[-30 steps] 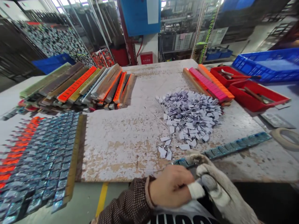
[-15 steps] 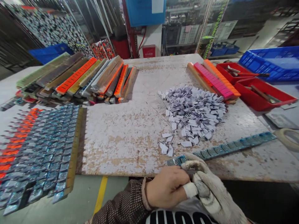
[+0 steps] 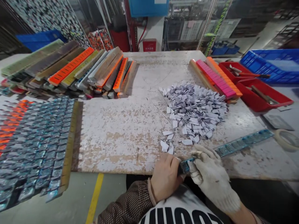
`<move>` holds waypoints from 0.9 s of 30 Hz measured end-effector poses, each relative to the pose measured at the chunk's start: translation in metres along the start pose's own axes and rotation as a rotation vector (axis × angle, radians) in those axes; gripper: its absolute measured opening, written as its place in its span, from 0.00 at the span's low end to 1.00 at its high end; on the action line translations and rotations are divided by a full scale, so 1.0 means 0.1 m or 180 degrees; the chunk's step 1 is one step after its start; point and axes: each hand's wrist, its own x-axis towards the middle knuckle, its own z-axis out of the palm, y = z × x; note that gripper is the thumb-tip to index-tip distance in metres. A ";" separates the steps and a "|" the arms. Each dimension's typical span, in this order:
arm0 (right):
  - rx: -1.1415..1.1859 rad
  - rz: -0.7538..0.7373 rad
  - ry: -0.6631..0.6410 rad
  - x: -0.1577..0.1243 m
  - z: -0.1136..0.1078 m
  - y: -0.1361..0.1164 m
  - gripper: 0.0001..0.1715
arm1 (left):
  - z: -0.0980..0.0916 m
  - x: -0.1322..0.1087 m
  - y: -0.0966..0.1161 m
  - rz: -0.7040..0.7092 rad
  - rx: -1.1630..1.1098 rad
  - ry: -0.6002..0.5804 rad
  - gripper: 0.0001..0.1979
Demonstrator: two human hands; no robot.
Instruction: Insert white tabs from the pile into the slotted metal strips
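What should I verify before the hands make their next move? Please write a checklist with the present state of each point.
1. Blue piece gripped from both sides: ok, it sits between the left hand and the right hand.
2. Both hands gloved: not ok, only the right wears a glove.
3. Blue piece joined to the blue strip: cannot tell, the glove hides the span between them.
4. White pieces near the hands: ok, heaped just beyond them.
5. White pieces all in the heap: not ok, several lie apart from it.
6. Tape roll apart from the strip: cannot tell, they nearly meet.
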 end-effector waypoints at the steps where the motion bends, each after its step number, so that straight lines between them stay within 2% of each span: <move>1: -0.0008 0.0028 -0.0116 0.02 -0.02 -0.03 0.10 | 0.02 0.00 0.01 -0.0021 0.0017 0.0002 0.20; 3: 0.0003 0.0115 -0.0328 0.07 -0.05 -0.07 0.14 | 0.06 0.00 0.02 -0.0032 0.0038 0.0012 0.19; 6: -0.0103 0.0125 -0.0520 0.12 -0.05 -0.10 0.14 | 0.10 0.00 0.02 -0.0026 0.0035 0.0039 0.17; 11: -0.0192 -0.0367 -0.0787 0.08 0.04 0.02 0.11 | 0.09 0.00 0.01 0.0107 -0.0009 0.0083 0.18; 16: 0.0070 -0.0395 -0.0695 -0.07 0.08 0.17 0.04 | -0.03 -0.02 -0.11 0.0384 -0.0180 0.0273 0.21; 21: 0.0465 -0.0248 -0.0577 -0.02 0.00 0.19 0.10 | -0.33 0.15 -0.27 -0.0529 0.0422 0.0564 0.12; 24: 0.0649 -0.0065 -0.0306 0.01 -0.07 0.26 0.11 | -0.43 0.30 -0.30 -0.0707 0.0759 0.0445 0.09; 27: 0.0732 0.0155 -0.0158 -0.04 -0.14 0.35 0.10 | -0.42 0.37 -0.33 -0.0744 0.0738 0.0378 0.10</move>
